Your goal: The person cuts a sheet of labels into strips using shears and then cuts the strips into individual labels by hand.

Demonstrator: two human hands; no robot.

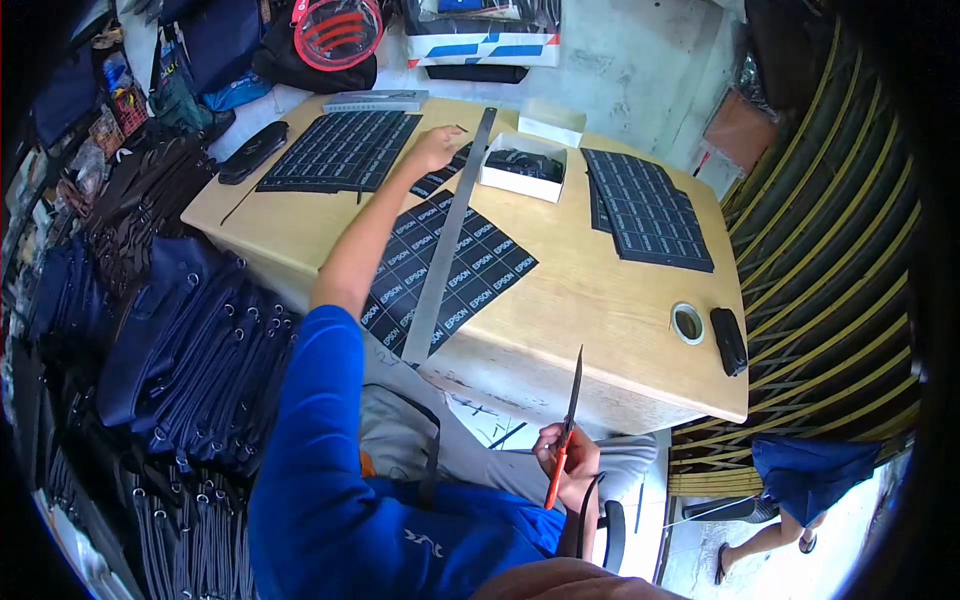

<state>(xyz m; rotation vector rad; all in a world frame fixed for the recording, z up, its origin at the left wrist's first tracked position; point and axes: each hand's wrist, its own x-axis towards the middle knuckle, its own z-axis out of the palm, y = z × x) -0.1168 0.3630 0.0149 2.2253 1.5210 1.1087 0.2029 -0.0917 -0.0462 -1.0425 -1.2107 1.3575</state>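
Note:
My left hand (436,150) reaches over the far part of the table, its fingers closed. A small dark piece shows at the fingertips, too small to name. Below it lies a smaller black printed piece (430,184). A long metal ruler (450,240) lies across a black sheet printed with EPSON labels (485,262), whose near corner reaches the table's front edge. Above my lap, my right hand (572,470) grips scissors (567,440) by their orange-red handles, the dark blades together and pointing up.
On the wooden table (590,290) are stacks of printed sheets, left (340,150) and right (650,210), a white box (522,167) with black pieces, a tape roll (687,322) and a black case (729,341). Dark bags (200,340) pile up at left. Another person's legs (765,545) show at lower right.

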